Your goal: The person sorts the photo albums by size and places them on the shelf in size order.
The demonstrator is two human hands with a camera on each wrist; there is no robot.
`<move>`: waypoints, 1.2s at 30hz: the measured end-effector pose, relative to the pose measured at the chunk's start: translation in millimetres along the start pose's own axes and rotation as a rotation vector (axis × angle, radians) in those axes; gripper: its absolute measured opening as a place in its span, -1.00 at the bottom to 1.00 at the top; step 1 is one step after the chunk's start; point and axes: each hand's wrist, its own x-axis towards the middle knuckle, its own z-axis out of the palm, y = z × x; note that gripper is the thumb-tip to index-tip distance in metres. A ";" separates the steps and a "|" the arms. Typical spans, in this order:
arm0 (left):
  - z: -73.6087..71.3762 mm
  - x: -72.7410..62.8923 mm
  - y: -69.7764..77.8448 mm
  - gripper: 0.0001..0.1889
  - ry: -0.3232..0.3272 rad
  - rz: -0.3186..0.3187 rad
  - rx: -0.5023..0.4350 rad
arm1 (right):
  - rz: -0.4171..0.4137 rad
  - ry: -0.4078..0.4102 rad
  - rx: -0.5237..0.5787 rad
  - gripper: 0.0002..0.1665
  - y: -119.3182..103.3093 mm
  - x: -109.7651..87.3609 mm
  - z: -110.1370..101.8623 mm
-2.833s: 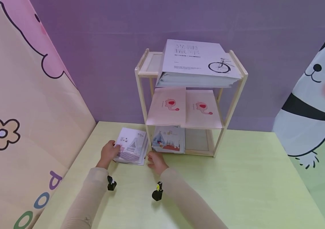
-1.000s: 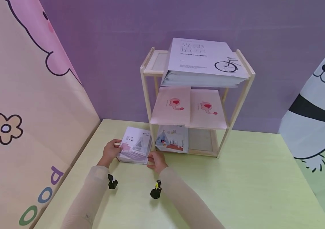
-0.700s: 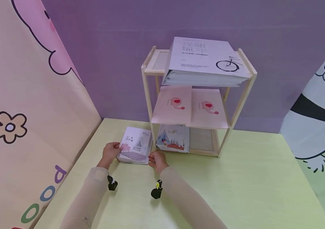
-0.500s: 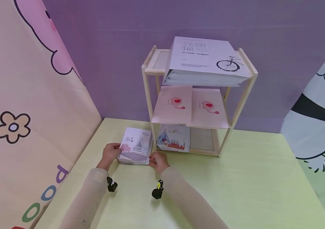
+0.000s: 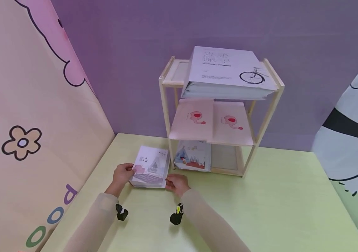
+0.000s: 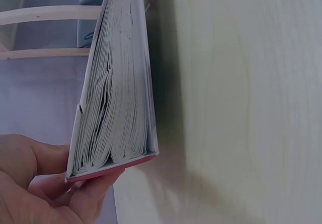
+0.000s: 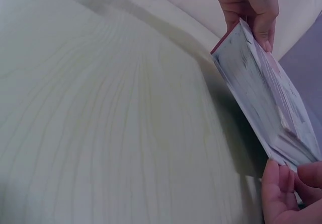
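Note:
A thick book with a white and purple cover, printed with a tent and a pink armchair, is between my hands left of the rack. My left hand grips its spine side, thumb on the cover and fingers underneath. The left wrist view shows the book's page edges and red spine, with a dark shadow on the table beside it. My right hand pinches the near right corner. In the right wrist view, its fingertips are under the lower cover and the thumb is on top.
A wooden three-tier rack stands just right of the book. A large bicycle-cover book lies on top, two pink elephant books on the middle tier, a tent-picture book below. The rack stands on a pale table.
The right hand, earlier beside the book's near corner, now pinches it. The left hand has kept its hold at the spine. The head view has shifted; the rack's books look unchanged.

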 end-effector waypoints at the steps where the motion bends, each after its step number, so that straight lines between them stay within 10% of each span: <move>1: -0.8 -1.9 0.1 -0.66 -0.003 -0.010 -0.004 | 0.003 -0.008 -0.008 -0.73 4.1 4.6 -1.6; 13: -7.8 -18.8 2.3 -0.67 -0.008 -0.004 -0.090 | -0.063 -0.124 -0.069 -0.84 59.6 78.0 -26.7; 21: -12.0 -34.9 3.5 -0.66 -0.024 0.005 -0.100 | -0.033 -0.098 -0.171 -0.83 19.7 5.8 -15.6; 36: -9.6 -55.3 0.3 -0.66 -0.043 0.036 -0.140 | -0.060 -0.153 -0.230 -0.83 23.0 -8.8 -23.4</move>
